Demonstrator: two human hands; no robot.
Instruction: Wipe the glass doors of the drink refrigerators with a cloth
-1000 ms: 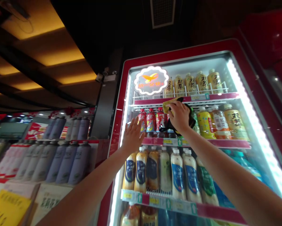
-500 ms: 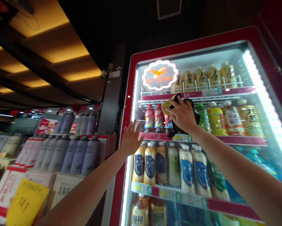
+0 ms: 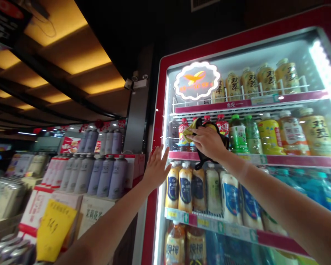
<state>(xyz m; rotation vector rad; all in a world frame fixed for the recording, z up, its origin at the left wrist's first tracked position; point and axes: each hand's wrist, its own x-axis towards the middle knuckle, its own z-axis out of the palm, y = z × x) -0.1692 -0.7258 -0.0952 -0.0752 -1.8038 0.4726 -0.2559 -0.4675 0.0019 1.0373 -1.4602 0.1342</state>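
Note:
My right hand presses a yellow and black cloth against the glass door of a lit drinks fridge, in front of the shelf of red-capped bottles. Part of the cloth hangs below my palm, and some of it is hidden under my fingers. At the door's left edge, my left hand is raised with its fingers stretched out and nothing in it. It rests at or close to the red frame; whether it touches I cannot tell.
Behind the glass, several shelves hold bottles. A glowing round sign is at the door's upper left. To the left, grey and purple bottles stand stacked on boxes, with a yellow price card in front. A dark pillar stands behind.
My right hand and the cloth have moved left and slightly down across the glass. The view has shifted, so the fridge appears further right. My left hand remains by the frame.

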